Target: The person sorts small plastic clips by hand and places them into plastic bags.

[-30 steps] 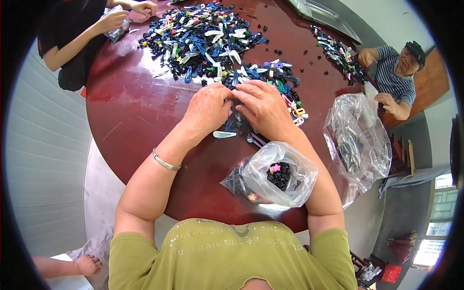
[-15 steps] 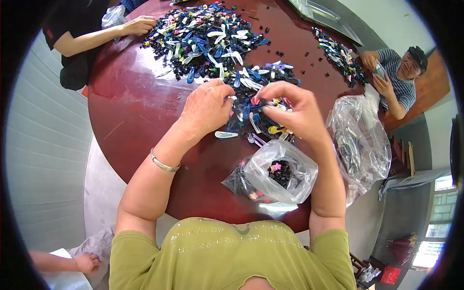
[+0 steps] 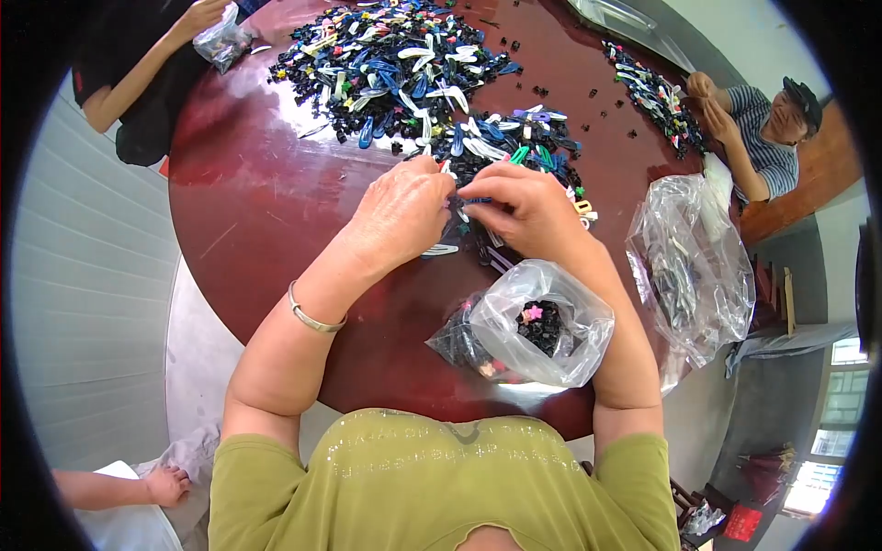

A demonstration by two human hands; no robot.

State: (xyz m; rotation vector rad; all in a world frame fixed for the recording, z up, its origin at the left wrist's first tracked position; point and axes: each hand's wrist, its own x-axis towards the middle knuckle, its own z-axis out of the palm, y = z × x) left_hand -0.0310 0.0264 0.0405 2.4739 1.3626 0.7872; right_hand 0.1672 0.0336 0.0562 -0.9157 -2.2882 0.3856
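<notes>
My left hand (image 3: 404,213) is closed over the near edge of the smaller pile of hair clips (image 3: 485,147), its fingertips bent around something small that I cannot make out. Close beside it, my right hand (image 3: 528,209) pinches thumb and forefinger toward the left fingertips; what lies between them is too small to name. A pale snap hair clip (image 3: 443,250) lies just below the left hand. Nearer to me, against my right forearm, stands an open clear plastic bag (image 3: 588,317) holding small black claw clips (image 3: 542,332) and a pink flower-shaped piece (image 3: 533,313).
A large heap of mixed hair clips (image 3: 381,78) covers the far part of the round red table (image 3: 239,211). A big clear bag (image 3: 694,275) lies at the right edge. One co-worker holds a small filled bag (image 3: 223,44); another sits by a narrow clip pile (image 3: 657,96).
My right hand has moved left and closed in on my left hand. The far-left co-worker's hand has left the heap and now lifts a filled bag. The view has shifted slightly.
</notes>
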